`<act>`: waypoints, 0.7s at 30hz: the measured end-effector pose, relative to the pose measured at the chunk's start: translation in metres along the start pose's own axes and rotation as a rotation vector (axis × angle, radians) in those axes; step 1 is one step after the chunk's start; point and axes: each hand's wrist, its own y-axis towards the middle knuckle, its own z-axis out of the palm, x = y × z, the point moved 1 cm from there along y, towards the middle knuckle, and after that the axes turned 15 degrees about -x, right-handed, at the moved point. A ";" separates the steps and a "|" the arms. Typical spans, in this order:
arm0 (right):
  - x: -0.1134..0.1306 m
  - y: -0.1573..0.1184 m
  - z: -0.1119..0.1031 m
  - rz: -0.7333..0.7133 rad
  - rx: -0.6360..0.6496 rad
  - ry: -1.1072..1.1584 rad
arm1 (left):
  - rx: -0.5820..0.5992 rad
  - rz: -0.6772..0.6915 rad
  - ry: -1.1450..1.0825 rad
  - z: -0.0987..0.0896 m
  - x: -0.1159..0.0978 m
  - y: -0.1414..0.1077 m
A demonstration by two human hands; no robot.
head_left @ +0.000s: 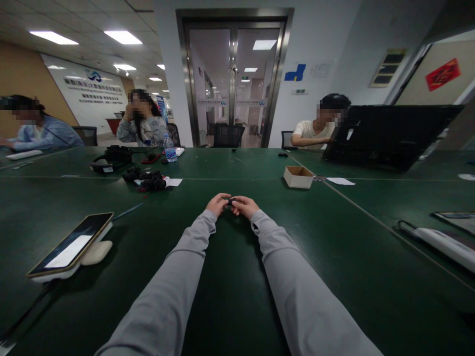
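Both my arms, in grey sleeves, stretch forward over the dark green table (148, 277). Between my fingertips is a small black object (231, 201), too small to tell its kind. My left hand (218, 203) pinches its left side with thumb and fingers. From the other side, my right hand (245, 205) closes on it, hiding part of it. The two hands nearly meet, a little above or on the table; I cannot tell which.
An open cardboard box (298, 178) stands right of my hands. Black gear (146, 179), a headset (111, 159) and a water bottle (169, 148) are at the far left. Nearer lies a phone (72, 244). A large black monitor (389, 138) and three seated people line the far side.
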 end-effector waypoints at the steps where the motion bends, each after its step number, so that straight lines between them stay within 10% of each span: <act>1: 0.000 0.000 0.000 0.004 -0.001 -0.002 | -0.002 -0.001 -0.001 0.000 0.000 0.000; 21: -0.001 0.001 0.000 0.013 -0.007 -0.004 | -0.038 -0.011 -0.004 0.000 0.004 0.002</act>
